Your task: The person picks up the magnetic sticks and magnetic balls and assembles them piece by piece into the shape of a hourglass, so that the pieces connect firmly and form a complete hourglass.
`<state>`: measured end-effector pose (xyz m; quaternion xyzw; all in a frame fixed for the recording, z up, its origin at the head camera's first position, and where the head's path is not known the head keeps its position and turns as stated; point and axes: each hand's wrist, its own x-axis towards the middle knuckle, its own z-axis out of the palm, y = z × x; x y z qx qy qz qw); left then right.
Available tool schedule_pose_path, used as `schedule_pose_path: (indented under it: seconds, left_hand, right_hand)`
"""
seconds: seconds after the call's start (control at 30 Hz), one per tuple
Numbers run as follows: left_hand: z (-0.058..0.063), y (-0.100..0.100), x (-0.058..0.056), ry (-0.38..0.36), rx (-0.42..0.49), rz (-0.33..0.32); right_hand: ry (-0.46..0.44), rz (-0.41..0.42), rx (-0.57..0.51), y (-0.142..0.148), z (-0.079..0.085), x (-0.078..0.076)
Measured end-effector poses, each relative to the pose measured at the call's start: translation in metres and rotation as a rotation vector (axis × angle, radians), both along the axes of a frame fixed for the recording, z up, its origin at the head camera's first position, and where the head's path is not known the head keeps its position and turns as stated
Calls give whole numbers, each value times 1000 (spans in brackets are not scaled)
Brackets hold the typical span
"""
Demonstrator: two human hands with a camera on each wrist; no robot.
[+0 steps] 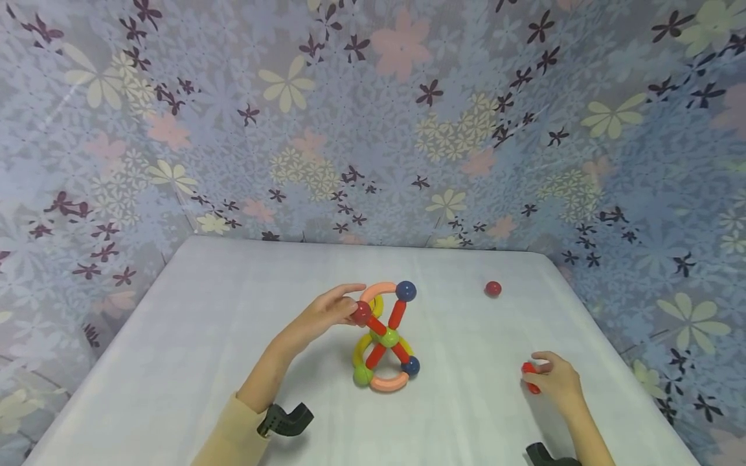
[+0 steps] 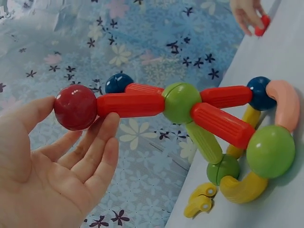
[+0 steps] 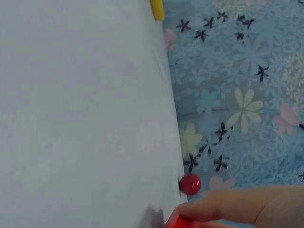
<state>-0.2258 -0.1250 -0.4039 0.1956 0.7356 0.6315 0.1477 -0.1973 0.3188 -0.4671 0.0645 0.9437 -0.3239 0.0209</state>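
Magnetic rod-and-ball model [image 1: 384, 336] stands near the middle of the white worktop [image 1: 192, 349], red rods crossing at a green hub, curved pink and yellow pieces ringing it. Left hand [image 1: 326, 314] is right on it, fingers and thumb loosely straight, touching the dark red ball [image 2: 75, 107] at the model's upper left end; that ball caps a red rod [image 2: 130, 105] whose long axis runs away from the palm toward the hub. Right hand [image 1: 553, 378] sits well apart, off to the model's right, curled round a short red rod [image 1: 529, 377]. A loose red ball [image 1: 493, 288] lies beyond it, nearer the flowered backdrop.
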Motion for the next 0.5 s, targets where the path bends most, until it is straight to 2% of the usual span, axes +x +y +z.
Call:
schedule_pose_path:
  seconds: [0.2, 0.33, 0.5]
  left_hand:
    - [-1, 2, 12, -20, 32, 14]
    - [-1, 6, 18, 7, 22, 52]
    - [-2, 8, 23, 41, -2, 94]
  right_hand:
    - [109, 14, -234, -47, 17, 0]
    - [216, 36, -416, -89, 39, -4]
    - [258, 94, -585, -140, 59, -3]
